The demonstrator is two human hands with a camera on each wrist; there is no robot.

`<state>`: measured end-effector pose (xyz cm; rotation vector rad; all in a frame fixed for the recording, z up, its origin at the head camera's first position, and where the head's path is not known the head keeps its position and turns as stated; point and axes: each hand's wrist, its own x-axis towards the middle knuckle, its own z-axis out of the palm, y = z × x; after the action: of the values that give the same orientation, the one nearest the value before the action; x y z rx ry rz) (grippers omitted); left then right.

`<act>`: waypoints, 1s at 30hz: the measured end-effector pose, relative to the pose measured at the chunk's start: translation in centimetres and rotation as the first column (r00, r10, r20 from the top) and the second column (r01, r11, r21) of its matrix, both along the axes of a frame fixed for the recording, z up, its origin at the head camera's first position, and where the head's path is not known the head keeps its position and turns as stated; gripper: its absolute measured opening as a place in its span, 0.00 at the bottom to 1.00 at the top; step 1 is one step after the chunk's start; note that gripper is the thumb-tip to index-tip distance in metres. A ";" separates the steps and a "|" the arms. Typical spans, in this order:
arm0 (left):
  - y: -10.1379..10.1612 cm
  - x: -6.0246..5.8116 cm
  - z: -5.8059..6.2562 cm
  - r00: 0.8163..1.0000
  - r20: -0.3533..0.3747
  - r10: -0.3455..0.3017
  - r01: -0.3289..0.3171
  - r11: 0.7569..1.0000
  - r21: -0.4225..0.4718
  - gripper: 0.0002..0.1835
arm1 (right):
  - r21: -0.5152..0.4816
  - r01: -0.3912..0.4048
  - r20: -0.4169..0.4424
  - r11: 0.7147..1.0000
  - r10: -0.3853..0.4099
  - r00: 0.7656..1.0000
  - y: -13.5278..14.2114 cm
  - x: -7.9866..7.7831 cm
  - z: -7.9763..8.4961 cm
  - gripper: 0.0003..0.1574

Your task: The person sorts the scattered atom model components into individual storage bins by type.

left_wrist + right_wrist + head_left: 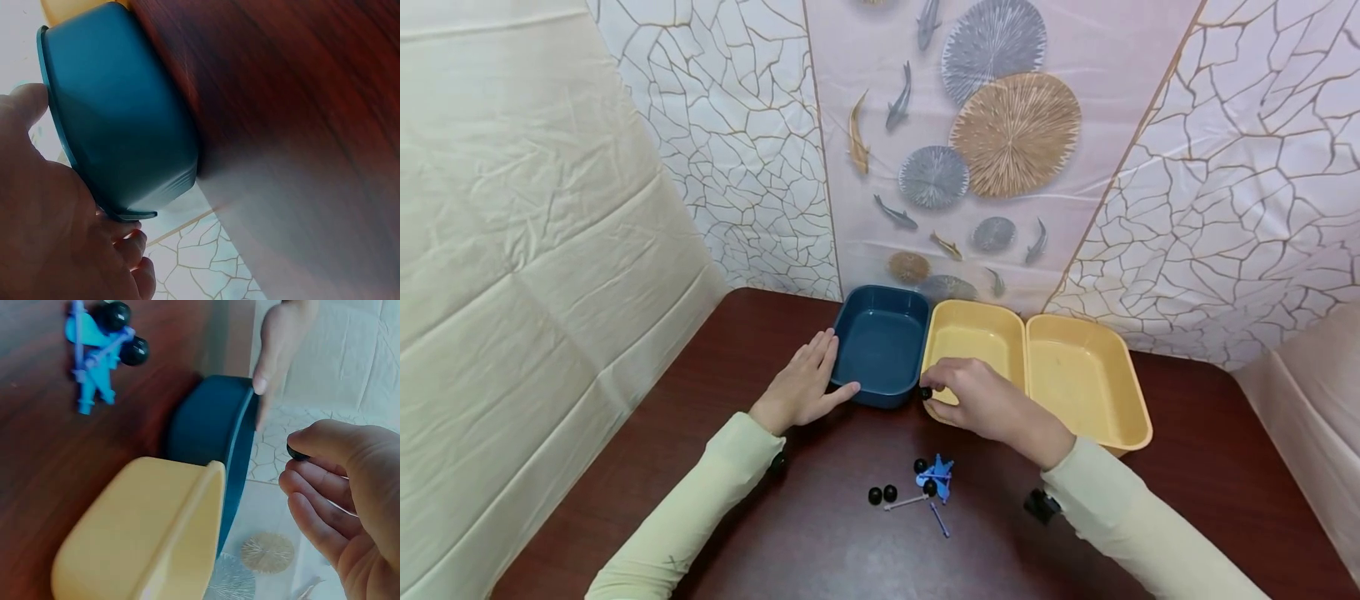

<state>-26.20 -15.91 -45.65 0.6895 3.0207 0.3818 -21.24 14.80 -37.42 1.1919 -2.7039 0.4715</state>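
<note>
Between thumb and fingertips my right hand (pixel 981 398) pinches a small black ball (pixel 926 392), above the near left edge of the middle yellow bin (pixel 973 308). The right wrist view shows the same black ball (pixel 296 452) at the fingertips. My left hand (pixel 803 385) lies with straight fingers against the left rim of the dark blue bin (pixel 880 390), its thumb on the near rim. On the table in front lie several black balls (pixel 890 493), blue star-shaped pieces (pixel 942 477), a pale purple stick (pixel 906 502) and a blue-purple stick (pixel 939 520).
A second yellow bin (pixel 1138 400) stands to the right, beside the middle one. The three bins form a row near the patterned cloth backdrop (pixel 887 242). They stand on a dark reddish-brown table (pixel 820 533). Pale cloth (pixel 535 250) hangs at the left side.
</note>
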 end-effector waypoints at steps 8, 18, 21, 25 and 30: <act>0.0 0.0 0.0 1.000 -0.003 0.000 0.000 1.000 -0.013 0.52 | 0.006 -0.031 -0.031 1.000 0.031 0.999 -1.2 -2.1 0.9 0.14; -0.2 -0.2 -0.1 1.000 -0.004 0.007 -0.007 1.000 -0.030 0.53 | -0.022 -0.046 0.011 0.999 0.046 0.999 -2.5 -4.8 0.5 0.10; -0.1 -0.2 0.0 1.000 -0.006 0.009 -0.009 0.999 -0.031 0.53 | -0.020 -0.024 0.039 1.000 0.025 0.999 -2.6 -5.6 0.2 0.11; -0.1 -0.2 0.0 1.000 -0.006 0.008 -0.008 0.999 -0.033 0.53 | -0.002 0.006 0.071 1.000 -0.006 0.997 -2.9 -6.8 -0.2 0.11; -0.1 0.0 0.2 1.000 0.000 0.009 -0.009 1.000 -0.028 0.53 | 0.021 0.023 0.093 1.000 -0.025 0.995 -3.3 -7.9 -1.0 0.11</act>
<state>-26.22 -15.98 -45.49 0.6744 3.0240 0.3392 -29.18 11.46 -38.42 1.1684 -2.8045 0.5113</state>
